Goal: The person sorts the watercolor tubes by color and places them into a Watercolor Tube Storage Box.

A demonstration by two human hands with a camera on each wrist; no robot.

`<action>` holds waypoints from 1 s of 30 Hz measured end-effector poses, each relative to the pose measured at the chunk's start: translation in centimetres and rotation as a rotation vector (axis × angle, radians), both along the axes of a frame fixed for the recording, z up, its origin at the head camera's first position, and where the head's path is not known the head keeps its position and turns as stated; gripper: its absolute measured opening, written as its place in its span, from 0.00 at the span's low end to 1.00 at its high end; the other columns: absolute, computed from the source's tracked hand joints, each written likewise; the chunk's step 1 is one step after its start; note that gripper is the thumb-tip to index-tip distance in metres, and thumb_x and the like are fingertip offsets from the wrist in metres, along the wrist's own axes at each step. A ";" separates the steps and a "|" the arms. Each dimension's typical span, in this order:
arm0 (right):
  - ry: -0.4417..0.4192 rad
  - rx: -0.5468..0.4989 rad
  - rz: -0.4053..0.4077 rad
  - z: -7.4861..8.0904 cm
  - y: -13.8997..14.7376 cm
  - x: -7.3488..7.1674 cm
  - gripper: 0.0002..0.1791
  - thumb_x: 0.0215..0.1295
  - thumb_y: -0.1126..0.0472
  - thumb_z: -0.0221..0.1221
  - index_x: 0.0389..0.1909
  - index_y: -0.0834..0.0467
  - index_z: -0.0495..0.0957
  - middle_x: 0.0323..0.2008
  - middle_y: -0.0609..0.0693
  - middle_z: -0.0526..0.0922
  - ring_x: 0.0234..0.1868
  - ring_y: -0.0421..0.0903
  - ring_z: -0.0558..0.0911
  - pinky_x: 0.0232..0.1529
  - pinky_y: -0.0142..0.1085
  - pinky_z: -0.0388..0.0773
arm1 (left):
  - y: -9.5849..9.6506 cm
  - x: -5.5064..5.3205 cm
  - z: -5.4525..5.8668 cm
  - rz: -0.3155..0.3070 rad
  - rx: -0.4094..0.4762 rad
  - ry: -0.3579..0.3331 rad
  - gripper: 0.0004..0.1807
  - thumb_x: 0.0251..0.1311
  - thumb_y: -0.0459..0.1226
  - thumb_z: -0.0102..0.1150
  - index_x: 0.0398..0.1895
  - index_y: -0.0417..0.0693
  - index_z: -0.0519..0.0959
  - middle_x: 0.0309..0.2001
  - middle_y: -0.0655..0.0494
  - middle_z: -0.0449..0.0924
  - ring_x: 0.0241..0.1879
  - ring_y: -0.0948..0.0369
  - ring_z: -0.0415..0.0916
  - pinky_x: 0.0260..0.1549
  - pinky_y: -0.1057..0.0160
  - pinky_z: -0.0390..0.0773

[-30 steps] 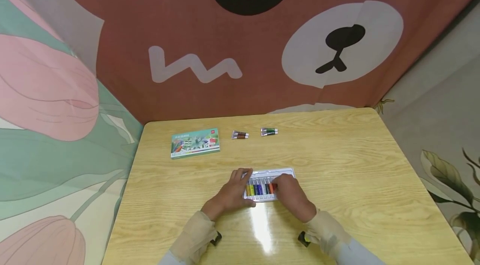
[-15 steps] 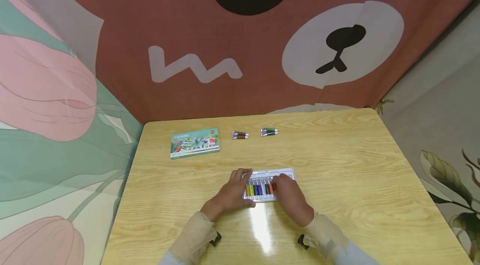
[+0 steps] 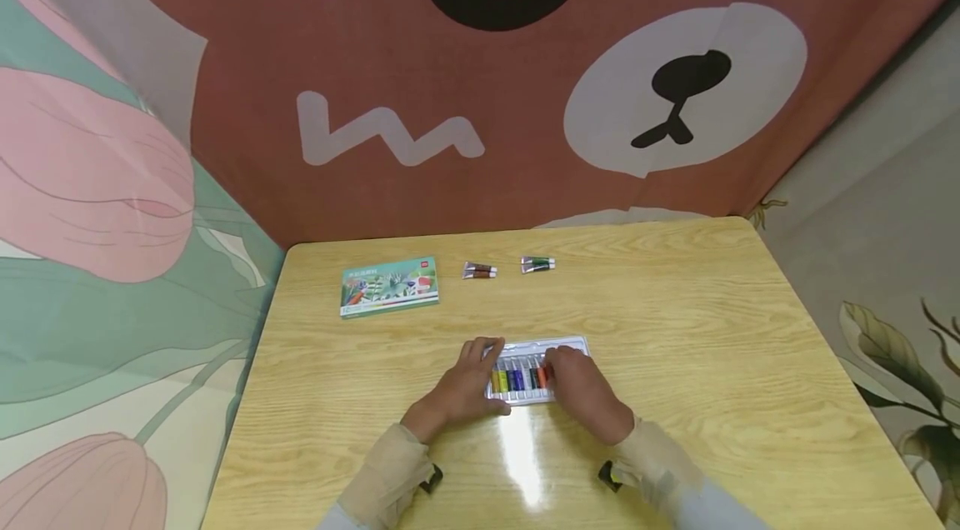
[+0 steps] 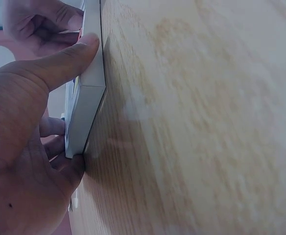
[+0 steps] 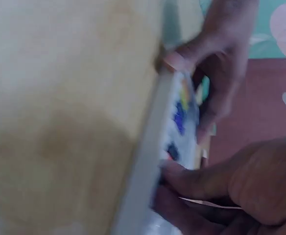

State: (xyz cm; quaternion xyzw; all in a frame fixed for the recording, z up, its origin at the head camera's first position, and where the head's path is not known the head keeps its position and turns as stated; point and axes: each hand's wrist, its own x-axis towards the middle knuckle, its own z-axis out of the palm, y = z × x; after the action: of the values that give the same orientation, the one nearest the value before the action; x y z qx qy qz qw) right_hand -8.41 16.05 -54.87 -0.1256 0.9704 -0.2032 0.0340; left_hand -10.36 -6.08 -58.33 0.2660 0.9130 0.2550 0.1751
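A white tray (image 3: 555, 343) of small paint tubes (image 3: 517, 380) lies on the table in front of me; yellow, blue, dark and orange-red ones show. My left hand (image 3: 463, 388) grips the tray's left end, its thumb on the near wall and its fingers round the far side, as the left wrist view also shows. Over the tray's right part, my right hand (image 3: 585, 392) has curled fingers beside the orange-red tube. In the blurred right wrist view its thumb and forefinger pinch a paint tube, mostly hidden by the fingers.
On the wooden table (image 3: 675, 305), a green illustrated paint box (image 3: 390, 287) lies at the back left. Two brown tubes (image 3: 480, 270) and two green tubes (image 3: 537, 264) lie farther back than the tray. A printed cloth (image 3: 375, 197) hangs behind the table.
The right hand and wrist have shifted only slightly over the tray's right part. The left hand, tray and loose tubes stay where they were.
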 end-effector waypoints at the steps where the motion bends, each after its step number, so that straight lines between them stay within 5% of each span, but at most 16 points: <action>1: -0.036 0.004 0.006 0.4 0.1 -0.4 0.08 0.55 0.74 0.66 0.25 0.59 0.79 0.23 0.49 0.79 0.27 0.43 0.75 0.29 0.37 0.74 | 0.0 0.0 0.0 0.000 0.001 0.002 0.61 0.53 0.53 0.76 0.83 0.44 0.49 0.78 0.52 0.54 0.74 0.54 0.54 0.58 0.58 0.79; 7: -0.178 0.009 0.010 3.0 0.6 -4.2 0.05 0.66 0.71 0.63 0.34 0.61 0.85 0.32 0.52 0.87 0.32 0.46 0.83 0.34 0.40 0.82 | 0.0 -0.1 0.0 -0.005 0.012 0.012 0.61 0.52 0.52 0.76 0.83 0.43 0.50 0.78 0.51 0.54 0.75 0.53 0.53 0.57 0.56 0.80; 11: -0.021 0.075 0.053 3.5 0.7 -8.1 0.04 0.64 0.70 0.66 0.38 0.61 0.86 0.37 0.55 0.88 0.38 0.52 0.86 0.38 0.44 0.85 | -0.1 -0.2 0.0 -0.004 0.006 0.006 0.61 0.53 0.53 0.76 0.83 0.44 0.50 0.78 0.51 0.54 0.75 0.54 0.53 0.57 0.56 0.79; 18: 0.219 0.220 0.135 1.2 1.3 -14.0 0.10 0.66 0.72 0.63 0.43 0.60 0.88 0.42 0.56 0.87 0.44 0.54 0.84 0.43 0.44 0.86 | -0.1 -0.2 -0.2 -0.001 0.006 -0.009 0.61 0.52 0.53 0.76 0.83 0.45 0.50 0.78 0.51 0.54 0.75 0.53 0.53 0.58 0.56 0.79; 30: 0.177 0.323 0.212 -1.3 0.7 -16.3 0.16 0.68 0.77 0.57 0.51 0.61 0.86 0.50 0.58 0.83 0.51 0.55 0.82 0.49 0.43 0.85 | -0.3 -0.3 -0.1 -0.002 0.018 -0.010 0.61 0.52 0.54 0.76 0.83 0.45 0.51 0.77 0.52 0.54 0.74 0.54 0.55 0.55 0.57 0.80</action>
State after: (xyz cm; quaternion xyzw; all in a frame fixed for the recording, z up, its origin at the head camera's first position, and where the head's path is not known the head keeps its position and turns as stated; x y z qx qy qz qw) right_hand -24.71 16.74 -56.19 -0.2374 0.9709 -0.0285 -0.0104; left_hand -10.62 -6.38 -58.47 0.2673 0.9094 0.2644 0.1778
